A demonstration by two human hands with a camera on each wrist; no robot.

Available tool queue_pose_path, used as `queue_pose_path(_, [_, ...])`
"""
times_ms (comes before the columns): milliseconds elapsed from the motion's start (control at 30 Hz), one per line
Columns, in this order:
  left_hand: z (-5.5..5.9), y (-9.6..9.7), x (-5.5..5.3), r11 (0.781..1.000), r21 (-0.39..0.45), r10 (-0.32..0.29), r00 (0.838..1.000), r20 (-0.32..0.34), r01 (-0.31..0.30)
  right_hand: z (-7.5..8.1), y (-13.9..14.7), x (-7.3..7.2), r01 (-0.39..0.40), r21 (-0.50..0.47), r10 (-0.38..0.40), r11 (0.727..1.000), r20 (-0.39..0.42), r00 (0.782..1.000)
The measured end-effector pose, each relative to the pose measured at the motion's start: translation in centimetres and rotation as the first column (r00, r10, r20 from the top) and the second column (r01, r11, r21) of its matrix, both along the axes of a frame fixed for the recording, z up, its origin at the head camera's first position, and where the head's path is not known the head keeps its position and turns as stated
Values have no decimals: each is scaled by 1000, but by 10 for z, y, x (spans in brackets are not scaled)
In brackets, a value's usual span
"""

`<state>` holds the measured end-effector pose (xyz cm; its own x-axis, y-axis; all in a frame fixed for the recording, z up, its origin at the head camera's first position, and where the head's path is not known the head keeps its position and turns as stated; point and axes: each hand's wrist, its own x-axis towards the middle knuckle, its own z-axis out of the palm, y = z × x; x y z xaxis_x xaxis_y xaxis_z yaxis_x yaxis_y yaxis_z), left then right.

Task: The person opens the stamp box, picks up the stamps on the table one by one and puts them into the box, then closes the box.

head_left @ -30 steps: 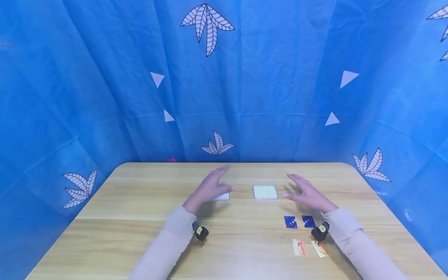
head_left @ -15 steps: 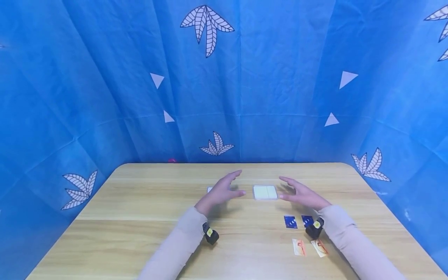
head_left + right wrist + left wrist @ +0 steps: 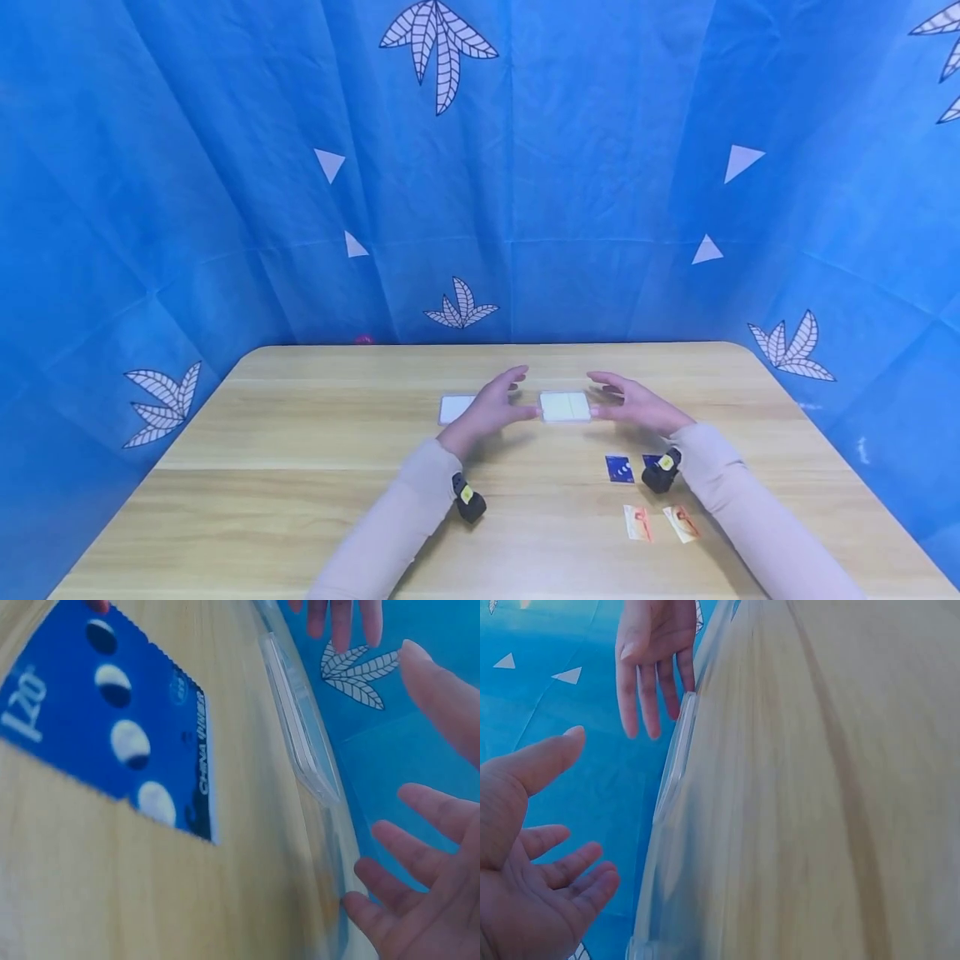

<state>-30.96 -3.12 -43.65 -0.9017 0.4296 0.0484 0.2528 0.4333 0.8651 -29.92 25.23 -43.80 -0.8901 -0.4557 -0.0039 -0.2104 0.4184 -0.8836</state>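
- The left case point(image 3: 455, 408), a thin clear one with a white inside, lies flat on the surface point(image 3: 337, 517), partly covered by the left hand in the head view. Nobody holds it.
- The left hand point(image 3: 489, 408) is spread wide, with the thumb well apart from the fingers, and it holds nothing. Its palm side is turned to the right.
- The right case point(image 3: 565, 406) lies flat on the surface between the two hands, and a thin line crosses its pale inside. The thumbs come close to its two ends; I cannot tell surely whether they touch it.
- The right hand point(image 3: 636, 407) is also wide, its fingers loosely bent and holding nothing, facing the left hand across the right case.
- Nearer to the person lie four loose stamps: the left blue stamp point(image 3: 619, 468) with moon shapes, the left orange stamp point(image 3: 637, 523), the right blue stamp point(image 3: 649, 459), partly hidden behind the wrist camera point(image 3: 660, 476), and the right orange stamp point(image 3: 681, 524).
- About progress, I judge that the hands are already placed around the right case, but no grip is made yet. The case is not lifted, and the four stamps are out on the surface, apart from both cases.
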Motion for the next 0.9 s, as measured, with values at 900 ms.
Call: queue_pose_path(900, [-12,26,-5,987,119,88,979,184,-112,-4,-10,-15,-6,117,5,993,11,1000])
